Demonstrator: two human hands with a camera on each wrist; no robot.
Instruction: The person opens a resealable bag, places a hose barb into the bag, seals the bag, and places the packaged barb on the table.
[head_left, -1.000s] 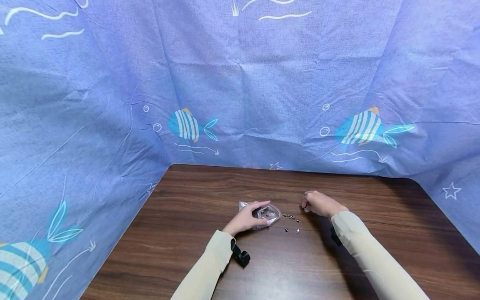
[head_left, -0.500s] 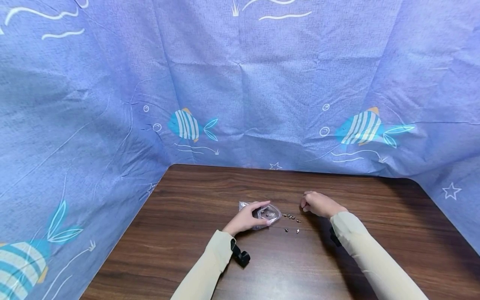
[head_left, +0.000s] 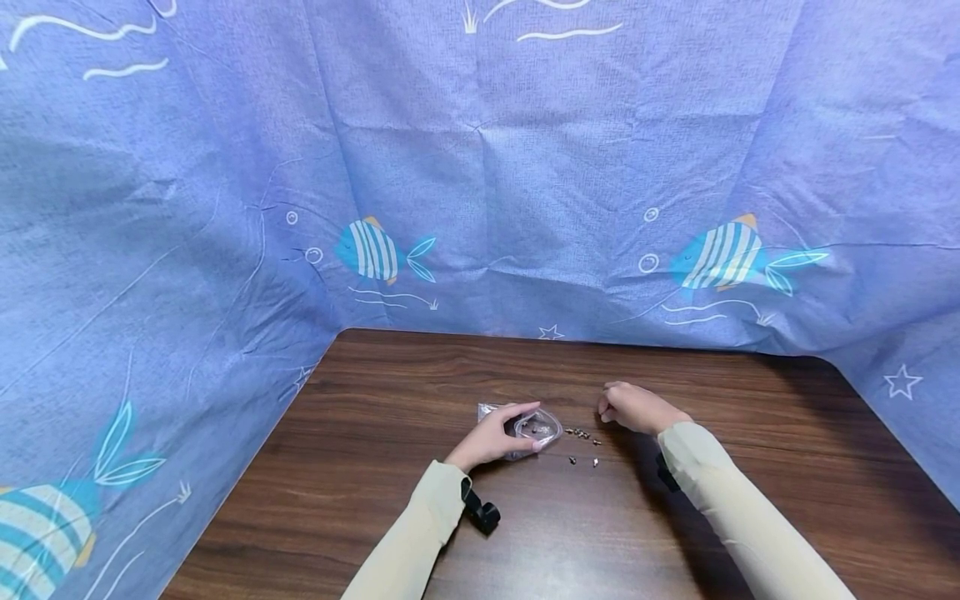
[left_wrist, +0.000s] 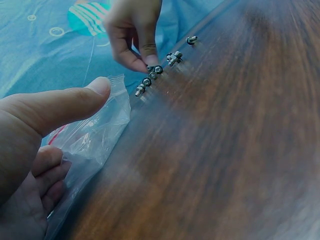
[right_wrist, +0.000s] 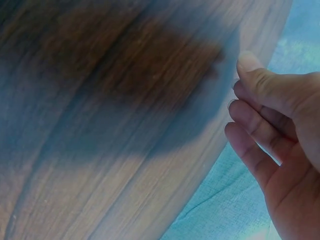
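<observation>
My left hand (head_left: 497, 435) holds a clear plastic zip bag (head_left: 558, 429) at its mouth, thumb and fingers spread apart so that it gapes to the right. Small metal pieces show inside. In the left wrist view the bag (left_wrist: 107, 132) has a red strip near the thumb. Just right of it several small metal screws (head_left: 581, 433) lie on the table. Over the table beyond them is my right hand (head_left: 637, 407), thumb and index finger pinched together. A small dark screw (left_wrist: 150, 68) shows at those fingertips in the left wrist view; the right wrist view hides it.
Two loose screws, one of them a bright screw (head_left: 596, 462), lie nearer my body. The brown wooden table (head_left: 390, 383) ends at a blue fish-patterned cloth (head_left: 480, 167) behind and at the sides.
My right hand has drifted slightly left, towards the screws. The left hand and the bag have stayed where they were.
</observation>
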